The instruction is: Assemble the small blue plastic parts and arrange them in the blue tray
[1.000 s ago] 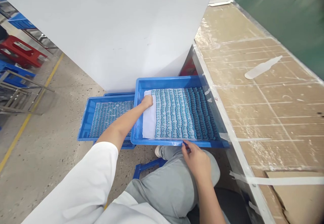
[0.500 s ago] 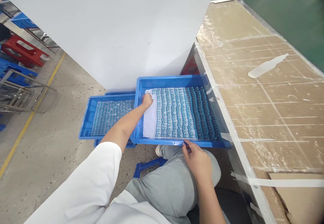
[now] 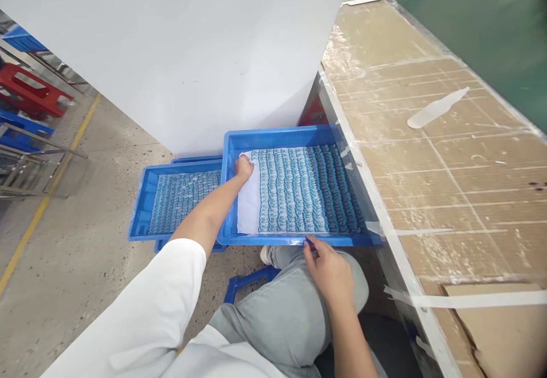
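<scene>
A blue plastic tray [image 3: 277, 240] sits in front of me, above my knees. Inside it, a white sheet [image 3: 248, 210] carries wavy rows of small teal pieces [image 3: 294, 190], close together; the sheet's left strip is bare. My left hand [image 3: 244, 167] is closed at the far left corner of that strip, at the end of the nearest row. What its fingers hold is too small to make out. At the tray's near rim, my right hand [image 3: 330, 268] has its thumb and fingertips closed on the edge.
A lower blue tray [image 3: 139, 207] with similar rows stands to the left on another tray. A white panel [image 3: 192, 53] rises behind. On the right is a cardboard-covered bench [image 3: 448, 190] with tape strips. A red stool [image 3: 34, 90] stands at far left.
The whole view has shifted slightly, so the scene sits a little further left. My left hand stays at the sheet's far left corner and my right hand at the near rim.
</scene>
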Tool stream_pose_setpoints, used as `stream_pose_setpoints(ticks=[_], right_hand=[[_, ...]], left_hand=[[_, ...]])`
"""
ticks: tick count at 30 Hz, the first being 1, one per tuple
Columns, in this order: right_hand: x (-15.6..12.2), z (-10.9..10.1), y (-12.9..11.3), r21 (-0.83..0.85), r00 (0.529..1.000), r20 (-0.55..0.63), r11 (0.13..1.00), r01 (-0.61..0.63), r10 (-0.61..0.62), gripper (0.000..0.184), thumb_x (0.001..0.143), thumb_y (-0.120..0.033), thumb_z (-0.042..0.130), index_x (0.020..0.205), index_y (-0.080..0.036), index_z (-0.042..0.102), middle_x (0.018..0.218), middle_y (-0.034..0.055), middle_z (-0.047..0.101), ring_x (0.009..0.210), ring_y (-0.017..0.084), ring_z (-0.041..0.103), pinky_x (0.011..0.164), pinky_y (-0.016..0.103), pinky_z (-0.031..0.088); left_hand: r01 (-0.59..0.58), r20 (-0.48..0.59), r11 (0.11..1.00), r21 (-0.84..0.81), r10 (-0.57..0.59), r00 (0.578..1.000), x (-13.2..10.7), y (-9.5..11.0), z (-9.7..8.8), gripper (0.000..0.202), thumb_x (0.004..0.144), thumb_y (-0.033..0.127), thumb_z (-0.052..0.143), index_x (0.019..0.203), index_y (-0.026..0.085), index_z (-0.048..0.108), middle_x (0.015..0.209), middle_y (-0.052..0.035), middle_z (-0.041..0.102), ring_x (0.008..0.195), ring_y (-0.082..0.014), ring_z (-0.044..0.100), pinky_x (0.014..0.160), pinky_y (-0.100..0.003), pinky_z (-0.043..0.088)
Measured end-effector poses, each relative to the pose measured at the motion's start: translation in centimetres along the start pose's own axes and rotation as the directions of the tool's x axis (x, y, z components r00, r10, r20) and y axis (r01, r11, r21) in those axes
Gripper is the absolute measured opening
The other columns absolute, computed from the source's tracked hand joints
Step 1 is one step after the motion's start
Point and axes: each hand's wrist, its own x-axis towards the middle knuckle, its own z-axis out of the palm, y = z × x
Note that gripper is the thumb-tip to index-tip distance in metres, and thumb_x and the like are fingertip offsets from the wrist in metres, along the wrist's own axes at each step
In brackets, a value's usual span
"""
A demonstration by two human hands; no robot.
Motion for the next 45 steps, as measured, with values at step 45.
stream_pose_setpoints(ticks=[45], right_hand=[[-0.1,0.1,0.3,-0.008,1.000,-0.001,1.000,0.000,0.000,0.033,0.092,-0.039,0.048,0.114,-0.023,0.067,0.100,0.0039,0.074,0.069,0.017,0.068,0.055,0.027,0.038]], left_hand=[[0.114,-0.049,0.959,-0.258,-0.131,0.990,-1.3,2.0,-1.3,0.054,0.068,0.016,0.072,0.117,0.015,0.051,0.101,-0.0099,0.068,0.100,-0.0223,0.062,0.088,-0.033,0.044]])
